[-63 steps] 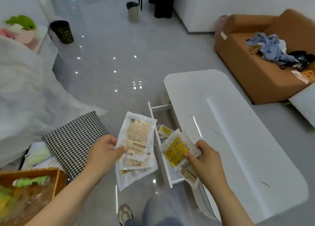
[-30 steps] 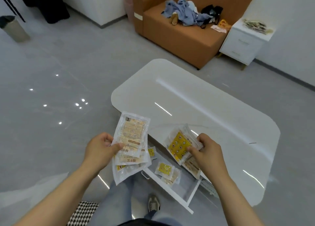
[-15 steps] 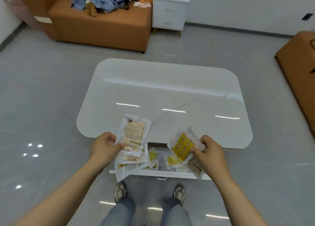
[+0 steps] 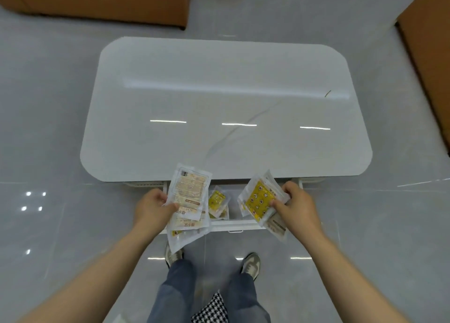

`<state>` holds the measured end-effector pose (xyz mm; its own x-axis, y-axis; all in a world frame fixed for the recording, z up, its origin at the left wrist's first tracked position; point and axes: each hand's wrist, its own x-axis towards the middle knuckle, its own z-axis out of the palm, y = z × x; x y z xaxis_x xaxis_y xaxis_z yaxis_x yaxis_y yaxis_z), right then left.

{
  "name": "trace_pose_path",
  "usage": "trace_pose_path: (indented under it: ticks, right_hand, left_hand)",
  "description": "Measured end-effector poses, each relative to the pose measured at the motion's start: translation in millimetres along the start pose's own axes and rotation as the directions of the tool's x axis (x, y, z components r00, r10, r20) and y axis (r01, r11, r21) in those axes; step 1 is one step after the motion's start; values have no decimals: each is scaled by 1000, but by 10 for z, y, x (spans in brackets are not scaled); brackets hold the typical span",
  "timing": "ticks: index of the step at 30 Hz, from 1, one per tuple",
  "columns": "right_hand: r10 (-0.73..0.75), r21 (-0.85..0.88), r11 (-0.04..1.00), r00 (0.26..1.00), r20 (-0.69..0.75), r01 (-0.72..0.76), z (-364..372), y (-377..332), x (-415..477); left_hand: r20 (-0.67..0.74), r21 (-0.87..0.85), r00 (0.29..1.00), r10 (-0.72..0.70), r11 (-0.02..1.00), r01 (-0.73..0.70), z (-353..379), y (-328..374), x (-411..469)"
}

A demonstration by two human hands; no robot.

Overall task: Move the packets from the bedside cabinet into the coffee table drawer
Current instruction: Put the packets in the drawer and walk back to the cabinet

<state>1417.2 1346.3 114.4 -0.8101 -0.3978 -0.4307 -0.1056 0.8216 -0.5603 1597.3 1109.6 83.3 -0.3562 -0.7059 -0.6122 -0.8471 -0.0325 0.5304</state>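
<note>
My left hand (image 4: 153, 207) grips a fanned stack of pale beige packets (image 4: 188, 196) over the left part of the open coffee table drawer (image 4: 233, 223). My right hand (image 4: 295, 204) pinches a yellow patterned packet (image 4: 258, 201) with other packets behind and below it, over the drawer's right part. Inside the drawer lie small yellow packets (image 4: 216, 202) between my hands. The white coffee table (image 4: 224, 108) stretches beyond the drawer.
An orange sofa (image 4: 97, 1) stands behind the table and another orange piece (image 4: 428, 54) at the right. My feet are on the grey glossy floor below the drawer. A black-and-white checked cushion (image 4: 211, 309) shows at the bottom edge.
My view has swung round from the table's side to face the drawer's front and tilted down. Both hands still hold their packets, now right above the open drawer.
</note>
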Motion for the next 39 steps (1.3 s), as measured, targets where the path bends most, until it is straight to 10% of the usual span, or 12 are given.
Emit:
trace_pose_path:
  ticks: [24, 39]
  right_hand:
    - [108, -7, 994, 989, 104, -107, 1937, 1343, 1485]
    - [95, 4, 995, 985, 141, -96, 2679, 1540, 1741]
  left_hand:
    - [127, 29, 938, -322, 947, 321, 1876, -1257, 2064]
    - [28, 278, 996, -83, 958, 72, 1999, -1757, 2557]
